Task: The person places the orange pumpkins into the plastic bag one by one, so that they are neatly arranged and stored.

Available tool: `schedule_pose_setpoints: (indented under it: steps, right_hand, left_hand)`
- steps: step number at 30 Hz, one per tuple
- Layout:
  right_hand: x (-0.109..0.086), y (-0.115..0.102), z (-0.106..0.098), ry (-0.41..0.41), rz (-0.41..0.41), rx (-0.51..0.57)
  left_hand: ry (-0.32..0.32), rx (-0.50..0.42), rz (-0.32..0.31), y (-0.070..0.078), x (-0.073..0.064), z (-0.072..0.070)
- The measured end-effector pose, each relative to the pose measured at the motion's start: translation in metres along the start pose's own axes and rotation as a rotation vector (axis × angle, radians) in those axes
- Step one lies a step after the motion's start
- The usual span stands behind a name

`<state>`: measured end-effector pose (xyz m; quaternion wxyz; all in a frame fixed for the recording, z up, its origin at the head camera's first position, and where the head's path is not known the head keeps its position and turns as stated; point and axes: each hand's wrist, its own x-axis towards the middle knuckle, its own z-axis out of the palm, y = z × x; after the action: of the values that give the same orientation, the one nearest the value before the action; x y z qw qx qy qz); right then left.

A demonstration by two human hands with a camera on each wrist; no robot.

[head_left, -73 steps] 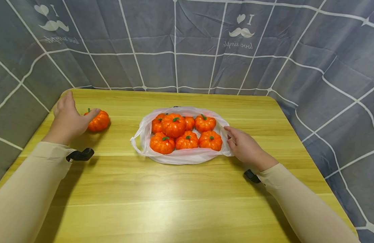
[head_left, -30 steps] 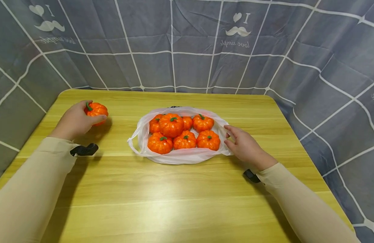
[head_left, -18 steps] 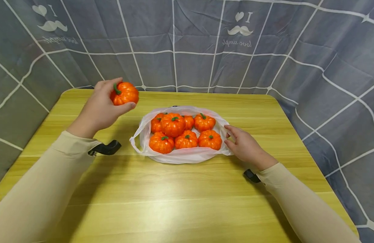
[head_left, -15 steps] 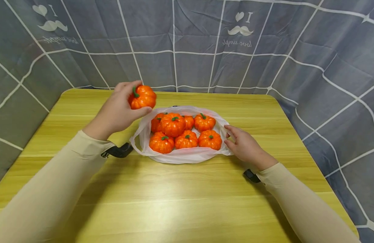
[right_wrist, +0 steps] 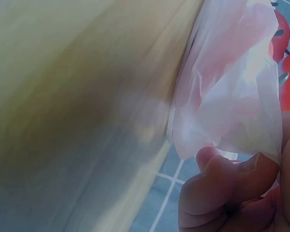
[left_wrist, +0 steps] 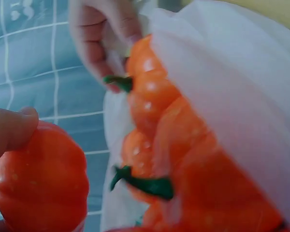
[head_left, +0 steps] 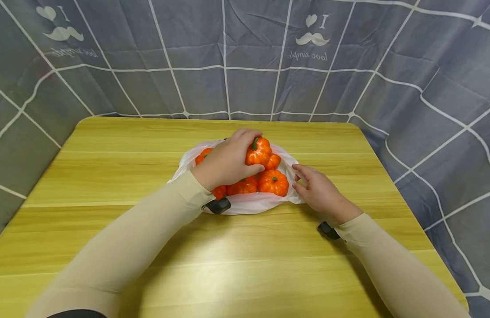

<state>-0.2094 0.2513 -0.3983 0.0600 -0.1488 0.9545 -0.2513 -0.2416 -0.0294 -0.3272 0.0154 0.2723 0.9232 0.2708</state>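
In the head view, a white plastic bag (head_left: 254, 206) lies spread on the table with its mouth up and several small orange pumpkins (head_left: 273, 183) inside. Over its middle, my left hand (head_left: 229, 161) grips another orange pumpkin (head_left: 258, 151) with a green stem. The left wrist view has this held pumpkin (left_wrist: 43, 179) between thumb and fingers, apart from those in the bag. At the bag's right end, my right hand (head_left: 322, 192) pinches the rim; the right wrist view shows curled fingers (right_wrist: 208, 193) at the thin plastic. My left hand and forearm hide part of the bag's left side.
The bag rests on a yellow wood-grain table (head_left: 245, 269). A grey curtain (head_left: 197, 53) with white grid lines stands behind the table and along both sides. Black wrist straps with camera mounts (head_left: 218, 206) sit under both wrists.
My left hand took hold of the pumpkin at the table's left, lifted it and carried it right, over the bag. My right hand has stayed at the bag's right rim.
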Motion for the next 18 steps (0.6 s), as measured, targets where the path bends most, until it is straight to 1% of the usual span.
schedule_pose_setpoints:
  steps: [3,5,8,11,18]
  right_hand:
    - [0.0,0.0,-0.001,-0.002,0.002,0.001]
    - [0.0,0.0,0.0,-0.005,0.005,0.001]
    - [0.0,-0.001,0.0,-0.009,0.012,0.005]
    - [0.0,-0.001,0.0,-0.011,0.015,0.007]
    - [0.0,0.001,0.002,-0.007,0.007,-0.006]
  left_hand:
    - [-0.032,0.067,-0.002,0.002,0.008,0.009]
    - [-0.057,0.106,-0.013,0.001,0.011,0.013]
    - [-0.101,0.162,-0.033,0.0,0.013,0.018]
    - [-0.134,0.197,-0.047,0.0,0.013,0.021]
    - [-0.141,0.217,-0.06,-0.001,0.013,0.025]
